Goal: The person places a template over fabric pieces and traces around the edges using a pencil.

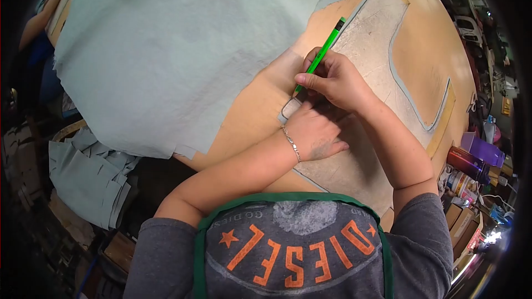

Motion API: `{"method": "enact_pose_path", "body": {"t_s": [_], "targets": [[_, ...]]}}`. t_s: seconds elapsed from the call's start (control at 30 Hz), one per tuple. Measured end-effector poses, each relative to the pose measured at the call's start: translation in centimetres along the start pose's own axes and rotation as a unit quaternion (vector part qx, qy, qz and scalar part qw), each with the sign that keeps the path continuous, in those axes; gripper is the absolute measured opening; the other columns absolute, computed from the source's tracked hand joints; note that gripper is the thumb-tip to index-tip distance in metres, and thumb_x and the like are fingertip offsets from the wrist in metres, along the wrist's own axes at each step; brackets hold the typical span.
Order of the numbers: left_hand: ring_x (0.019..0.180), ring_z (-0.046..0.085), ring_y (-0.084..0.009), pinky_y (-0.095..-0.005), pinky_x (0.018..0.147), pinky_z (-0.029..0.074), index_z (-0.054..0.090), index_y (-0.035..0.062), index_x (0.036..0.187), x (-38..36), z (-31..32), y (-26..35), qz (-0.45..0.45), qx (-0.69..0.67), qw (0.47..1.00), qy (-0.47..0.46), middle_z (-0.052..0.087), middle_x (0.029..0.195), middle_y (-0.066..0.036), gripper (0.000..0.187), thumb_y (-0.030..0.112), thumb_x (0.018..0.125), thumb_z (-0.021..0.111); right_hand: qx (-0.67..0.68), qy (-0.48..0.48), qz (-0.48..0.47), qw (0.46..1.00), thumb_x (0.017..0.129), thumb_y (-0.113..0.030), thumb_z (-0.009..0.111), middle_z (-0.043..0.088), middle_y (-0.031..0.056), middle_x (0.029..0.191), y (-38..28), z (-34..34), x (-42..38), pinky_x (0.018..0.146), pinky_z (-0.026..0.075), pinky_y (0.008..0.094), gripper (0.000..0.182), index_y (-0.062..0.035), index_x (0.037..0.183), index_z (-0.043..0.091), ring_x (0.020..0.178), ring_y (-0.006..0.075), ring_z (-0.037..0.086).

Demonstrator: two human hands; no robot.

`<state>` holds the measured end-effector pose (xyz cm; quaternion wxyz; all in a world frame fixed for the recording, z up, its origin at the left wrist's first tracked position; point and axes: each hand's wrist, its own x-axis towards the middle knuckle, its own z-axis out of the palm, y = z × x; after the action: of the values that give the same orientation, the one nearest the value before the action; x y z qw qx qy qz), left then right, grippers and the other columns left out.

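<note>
My right hand point(335, 77) is closed round a bright green pencil point(327, 44), its lower tip near the edge of a large grey pattern piece point(368, 39). Just below it my left hand point(318, 130), with a chain bracelet at the wrist, lies on the pattern piece with its fingers spread; some fingertips are hidden under the right hand. A thin margin of light blue-grey material shows along the pattern's outline. To the left a big light blue-grey sheet point(166, 55) covers much of the tan table point(252, 111).
Cut blue-grey pieces point(88, 180) hang in a stack at the lower left. Another person's arm point(39, 25) shows at the upper left. Along the right side stand a purple container point(482, 149), a dark bottle point(465, 163), boxes point(460, 224) and a bright light point(492, 237).
</note>
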<state>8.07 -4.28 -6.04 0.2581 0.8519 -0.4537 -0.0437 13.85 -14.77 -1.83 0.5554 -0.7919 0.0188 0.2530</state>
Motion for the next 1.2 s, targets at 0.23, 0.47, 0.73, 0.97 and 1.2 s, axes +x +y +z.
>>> {"method": "enact_pose_path", "body": {"t_s": [0.23,0.47,0.73,0.97,1.2], "targets": [[0.121,0.029,-0.0302,-0.0518,0.097,0.018,0.043,0.0140,0.124,-0.1,0.0,0.0,-0.003,-0.010,1.000,0.004,0.041,0.126,-0.011,0.064,0.053,0.074,0.051,-0.022,0.004,-0.045,0.999,0.078,-0.012,0.064,0.056,0.0043,0.066,0.3,0.4,0.0,0.057,0.043,0.0258,0.016,-0.0010,0.083,0.054,0.060,0.0105,0.051],[0.124,0.028,-0.0217,-0.0518,0.102,0.011,0.043,0.0183,0.125,0.1,-0.5,0.2,-0.006,-0.030,1.000,-0.006,0.041,0.126,-0.002,0.059,0.047,0.075,0.053,0.007,0.037,-0.025,0.999,0.080,-0.010,0.062,0.056,0.0000,0.072,0.9,-5.6,1.1,0.059,0.041,0.0210,0.013,-0.0051,0.083,0.050,0.066,0.0064,0.051],[0.119,0.034,-0.0243,-0.0495,0.096,0.020,0.045,0.0168,0.124,0.2,-0.2,0.0,-0.006,-0.024,1.000,-0.011,0.045,0.124,-0.006,0.058,0.049,0.076,0.050,-0.052,0.010,-0.037,0.998,0.078,-0.014,0.064,0.059,0.0053,0.069,-0.8,-0.8,0.1,0.060,0.045,0.0264,0.016,-0.0023,0.083,0.054,0.065,0.0116,0.055],[0.114,0.038,-0.0265,-0.0484,0.093,0.025,0.046,0.0154,0.121,0.0,0.2,0.0,-0.007,-0.001,1.000,0.004,0.047,0.120,-0.007,0.057,0.050,0.076,0.050,-0.077,-0.003,-0.041,0.996,0.081,-0.009,0.061,0.055,0.0016,0.073,-0.6,0.3,-0.3,0.062,0.044,0.0228,0.015,-0.0028,0.083,0.048,0.070,0.0067,0.052],[0.123,0.029,-0.0200,-0.0504,0.101,0.014,0.045,0.0215,0.124,-0.1,-0.5,0.3,-0.017,-0.033,0.999,-0.006,0.040,0.127,0.000,0.059,0.047,0.072,0.056,-0.104,0.092,-0.056,0.989,0.081,-0.009,0.061,0.055,0.0011,0.075,0.2,-4.6,1.1,0.062,0.043,0.0221,0.013,-0.0039,0.085,0.049,0.074,0.0072,0.054]]}}
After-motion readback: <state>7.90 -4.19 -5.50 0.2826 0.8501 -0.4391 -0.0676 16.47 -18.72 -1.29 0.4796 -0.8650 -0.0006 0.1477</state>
